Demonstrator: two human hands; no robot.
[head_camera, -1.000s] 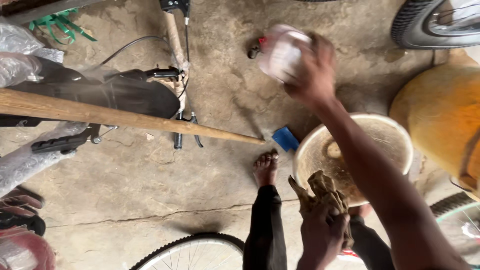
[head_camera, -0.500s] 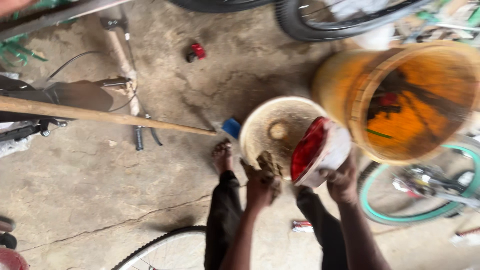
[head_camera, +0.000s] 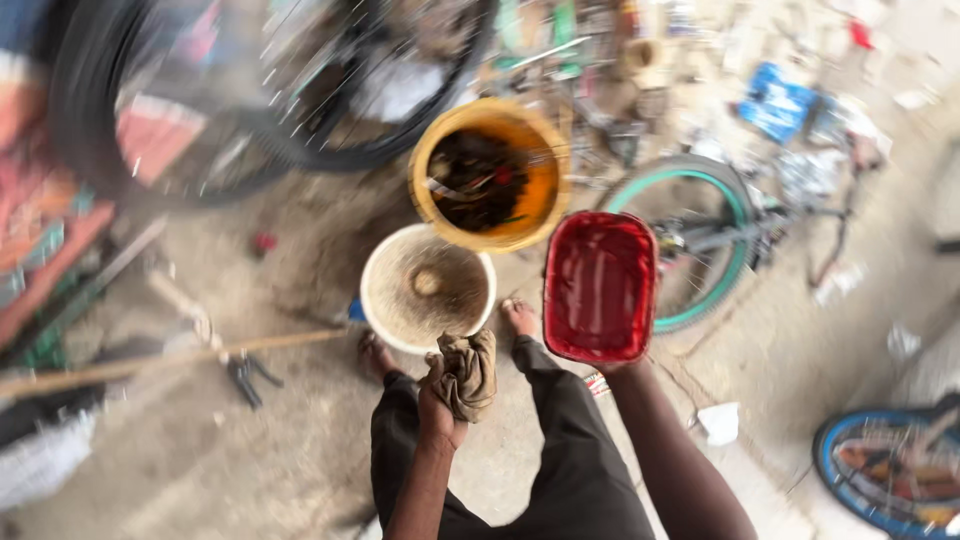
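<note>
My left hand (head_camera: 437, 408) grips a crumpled brown rag (head_camera: 466, 372) just above my knees. My right hand (head_camera: 612, 364) holds up a rectangular tub (head_camera: 598, 284) with a red inside, its opening facing me; only the fingers under its lower rim show. Below the rag and tub stands a white bucket (head_camera: 372, 300) of murky water with a small round thing in it, between my bare feet. Behind it is an orange bucket (head_camera: 540, 200) holding dark tools.
A green-rimmed bicycle wheel (head_camera: 730, 200) lies right of the tub, a blue-rimmed one (head_camera: 835, 440) at the lower right. A black tyre (head_camera: 330, 150) and bike parts fill the back. A wooden pole (head_camera: 170, 358) and pliers (head_camera: 245, 375) lie on the concrete at left.
The view has swung right and up, blurring the scene. My right hand brought the tub down from far out in front, turned it open side up and moved it right of the white bucket.
</note>
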